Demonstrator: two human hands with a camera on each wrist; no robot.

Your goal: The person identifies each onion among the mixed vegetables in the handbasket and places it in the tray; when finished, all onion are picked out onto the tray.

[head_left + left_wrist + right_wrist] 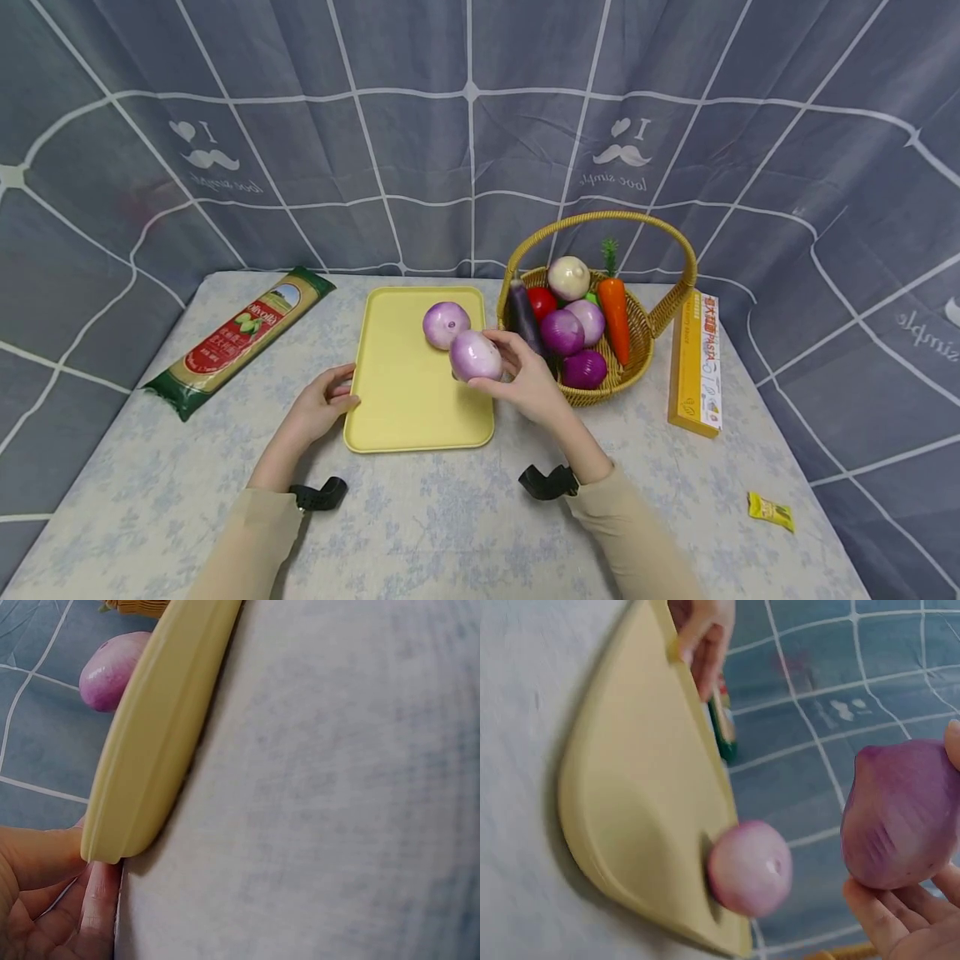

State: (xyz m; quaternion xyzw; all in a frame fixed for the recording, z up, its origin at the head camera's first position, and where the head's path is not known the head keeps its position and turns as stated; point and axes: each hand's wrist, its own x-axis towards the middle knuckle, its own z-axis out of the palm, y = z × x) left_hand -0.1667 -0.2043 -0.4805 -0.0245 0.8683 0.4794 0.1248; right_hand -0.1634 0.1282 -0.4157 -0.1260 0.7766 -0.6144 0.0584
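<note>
Purple onion (476, 356) is above the right side of the yellow tray (405, 408), with the right hand (532, 387) curved round it. A second onion (446, 323) sits on this tray. Left hand (318, 408), its fingers relaxed, touches the tray's left edge on the counter (420, 525).

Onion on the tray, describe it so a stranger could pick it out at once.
Find the yellow tray, left of the wicker basket. Toward its far right corner lies a pale purple onion. The right hand holds the nearer onion; this one rests untouched.
</note>
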